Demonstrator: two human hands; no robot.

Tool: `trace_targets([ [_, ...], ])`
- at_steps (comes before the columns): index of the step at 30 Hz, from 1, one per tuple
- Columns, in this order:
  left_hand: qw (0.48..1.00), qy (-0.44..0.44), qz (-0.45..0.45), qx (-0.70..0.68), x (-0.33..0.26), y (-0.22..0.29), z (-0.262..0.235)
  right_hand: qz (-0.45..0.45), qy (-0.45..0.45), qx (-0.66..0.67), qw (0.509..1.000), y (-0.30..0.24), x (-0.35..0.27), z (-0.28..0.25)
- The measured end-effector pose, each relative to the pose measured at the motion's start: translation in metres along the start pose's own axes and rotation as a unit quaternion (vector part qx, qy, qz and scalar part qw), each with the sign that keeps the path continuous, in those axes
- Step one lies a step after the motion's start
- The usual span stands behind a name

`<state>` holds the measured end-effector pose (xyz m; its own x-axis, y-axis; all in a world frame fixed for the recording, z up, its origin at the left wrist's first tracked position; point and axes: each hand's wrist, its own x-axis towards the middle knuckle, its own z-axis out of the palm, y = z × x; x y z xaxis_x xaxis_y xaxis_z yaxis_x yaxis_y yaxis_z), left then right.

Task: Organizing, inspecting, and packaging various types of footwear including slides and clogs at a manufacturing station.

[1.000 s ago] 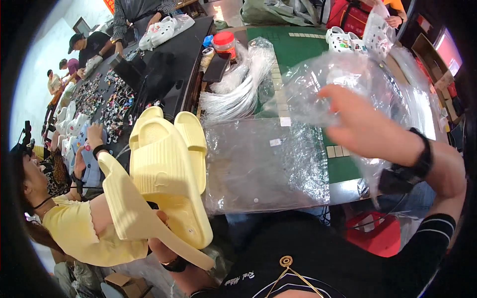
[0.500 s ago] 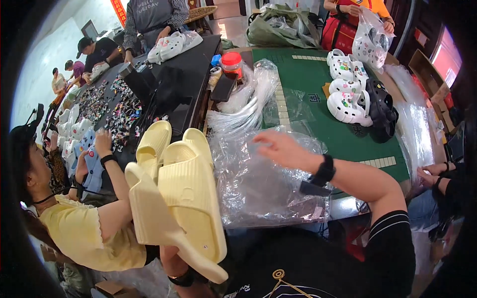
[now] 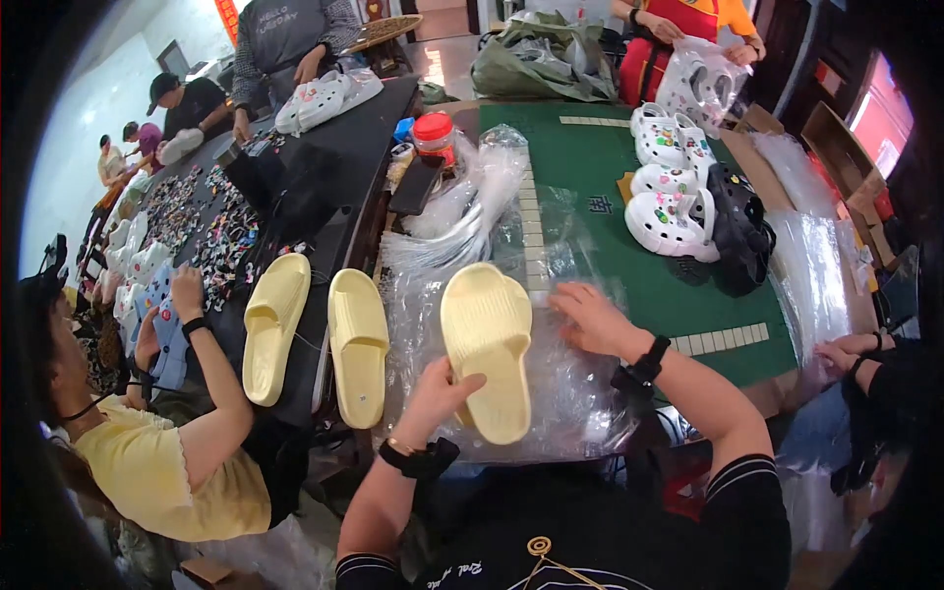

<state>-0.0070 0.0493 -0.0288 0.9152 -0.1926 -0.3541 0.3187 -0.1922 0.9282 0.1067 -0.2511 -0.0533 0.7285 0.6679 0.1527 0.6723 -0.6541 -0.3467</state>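
Note:
In my left hand (image 3: 433, 401) is a pale yellow slide sandal (image 3: 500, 393), gripped at its side with the thumb over the footbed. Part of another yellow sole seems to show beneath it. A second yellow slide (image 3: 359, 359) lies just left of it at the table's near edge, and a third yellow slide (image 3: 273, 334) rests farther left on the black table. My right hand (image 3: 595, 320) is over clear plastic bags (image 3: 580, 393), fingers stretched out and slightly bent; whether they touch the film is hard to tell.
White clogs (image 3: 674, 221) and black clogs (image 3: 739, 231) stand at the right on the green mat (image 3: 590, 147). A red-lidded jar (image 3: 433, 133) and a dark phone (image 3: 415, 187) sit beyond the bags. A co-worker in yellow (image 3: 187, 462) works close on my left, beside scattered small charms (image 3: 221, 206).
The yellow slides, bunched together at my left before, are now spread apart. My left hand has come into view holding one over the bags. My right hand has moved slightly right and down.

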Motion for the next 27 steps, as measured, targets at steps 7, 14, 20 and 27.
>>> trace_targets([
  [7,0.847,0.315,0.225,0.365,-0.052,0.011,-0.016,0.046,0.077,0.112,0.990,-0.027,-0.002,-0.026],
  [14,0.702,0.520,0.068,0.482,-0.075,0.011,-0.110,0.021,0.032,0.171,0.984,-0.089,0.023,-0.029],
  [20,0.724,0.423,-0.007,0.545,-0.045,0.031,-0.118,0.011,0.042,0.196,0.980,-0.090,0.017,-0.010],
  [27,0.685,0.482,0.231,0.494,-0.027,0.019,-0.130,0.101,0.080,0.320,0.939,-0.102,0.013,0.004],
])
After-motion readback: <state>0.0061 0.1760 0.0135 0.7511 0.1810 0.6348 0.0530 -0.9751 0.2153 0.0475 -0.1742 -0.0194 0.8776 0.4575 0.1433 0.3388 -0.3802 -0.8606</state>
